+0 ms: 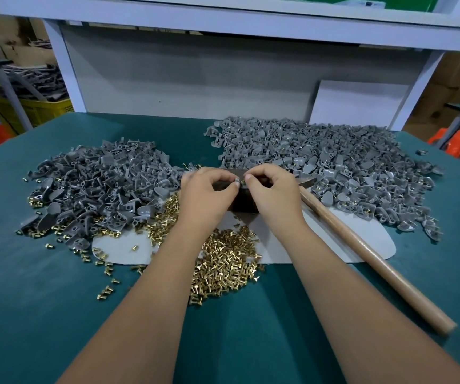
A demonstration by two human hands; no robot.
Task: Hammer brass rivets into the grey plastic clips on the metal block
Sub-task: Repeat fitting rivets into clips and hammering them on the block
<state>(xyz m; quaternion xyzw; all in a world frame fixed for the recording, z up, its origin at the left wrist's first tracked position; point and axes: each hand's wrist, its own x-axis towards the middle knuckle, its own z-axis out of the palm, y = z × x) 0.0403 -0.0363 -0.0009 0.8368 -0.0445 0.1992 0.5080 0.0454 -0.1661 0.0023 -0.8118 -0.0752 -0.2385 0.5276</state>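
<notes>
Both hands meet over the dark metal block (244, 205) at the table's centre. My left hand (208, 194) pinches a small grey plastic clip (234, 179) with curled fingers. My right hand (274, 194) pinches a brass rivet (242, 182) right against that clip. The block is mostly hidden under my hands. A heap of loose brass rivets (223, 261) lies in front of the block, between my forearms. The hammer (367, 253) with its wooden handle lies untouched on the table to the right of my right arm.
A pile of grey clips (95, 184) spreads on the left and a larger pile (320, 167) on the right, some holding rivets. A pale sheet (334, 239) lies under the work area on the green table (57, 300). A grey back panel (195, 79) closes the far side.
</notes>
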